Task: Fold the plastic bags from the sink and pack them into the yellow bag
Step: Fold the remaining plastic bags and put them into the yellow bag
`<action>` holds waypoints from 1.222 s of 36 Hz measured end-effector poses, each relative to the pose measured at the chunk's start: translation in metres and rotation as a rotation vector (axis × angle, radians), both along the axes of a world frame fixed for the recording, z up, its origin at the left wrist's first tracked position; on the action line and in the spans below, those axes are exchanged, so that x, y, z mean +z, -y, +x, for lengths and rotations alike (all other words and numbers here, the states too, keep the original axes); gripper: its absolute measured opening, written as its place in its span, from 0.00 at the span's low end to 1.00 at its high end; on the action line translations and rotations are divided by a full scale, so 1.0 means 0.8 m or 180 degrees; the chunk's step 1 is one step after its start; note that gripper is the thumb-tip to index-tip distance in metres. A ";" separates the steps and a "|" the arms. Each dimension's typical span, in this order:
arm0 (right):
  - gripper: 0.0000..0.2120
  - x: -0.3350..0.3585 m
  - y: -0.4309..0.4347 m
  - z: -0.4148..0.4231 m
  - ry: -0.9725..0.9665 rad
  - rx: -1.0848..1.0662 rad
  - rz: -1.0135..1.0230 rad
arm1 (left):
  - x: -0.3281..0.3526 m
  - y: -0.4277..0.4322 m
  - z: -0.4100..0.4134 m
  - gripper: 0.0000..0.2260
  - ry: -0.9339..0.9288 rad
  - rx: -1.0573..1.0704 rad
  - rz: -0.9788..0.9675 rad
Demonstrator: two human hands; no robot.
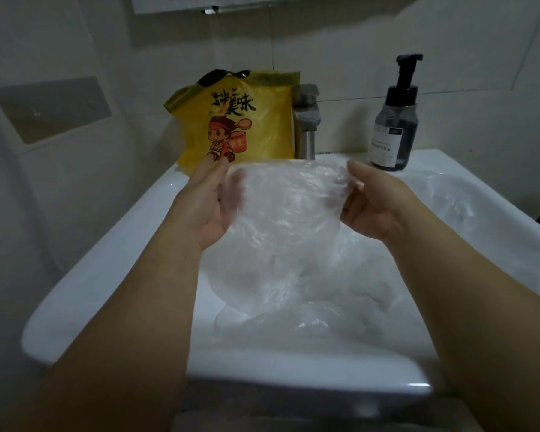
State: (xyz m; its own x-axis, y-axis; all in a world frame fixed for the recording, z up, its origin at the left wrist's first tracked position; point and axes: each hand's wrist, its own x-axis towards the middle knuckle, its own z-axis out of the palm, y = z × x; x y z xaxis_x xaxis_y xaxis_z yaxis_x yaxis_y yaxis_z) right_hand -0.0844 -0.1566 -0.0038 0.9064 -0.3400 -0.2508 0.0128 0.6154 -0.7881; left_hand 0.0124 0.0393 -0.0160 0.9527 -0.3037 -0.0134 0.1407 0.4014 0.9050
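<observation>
Clear bag (pixel 289 207): thin, crinkled film, stretched between both hands above the sink (pixel 85 294).
Left hand (pixel 208 207): fingers closed on its left edge.
Right hand (pixel 371 202): pinching its right edge.
Yellow bag (pixel 240 120): printed, upright, far left by the tap (pixel 306 120).
Other bags (pixel 309 307): crumpled in the basin.

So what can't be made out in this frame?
- Head view: how many clear bags lie in the sink; they merge into one pale heap.
- Yellow bag: contents hidden by its printed front.
- Pump bottle: label text too small.
- Left hand fingers: veiled by the held bag.
</observation>
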 end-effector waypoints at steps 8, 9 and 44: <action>0.35 0.003 -0.006 -0.022 0.0809 0.0380 -0.0599 | 0.002 0.001 -0.018 0.11 0.0054 -0.0027 -0.0069; 0.35 0.003 -0.009 -0.024 0.0745 0.0399 -0.0725 | 0.001 0.001 -0.020 0.10 0.0048 -0.0019 -0.0072; 0.03 -0.003 0.007 0.005 -0.0173 -0.0067 -0.3679 | -0.009 -0.016 -0.008 0.05 0.1610 0.0739 0.2295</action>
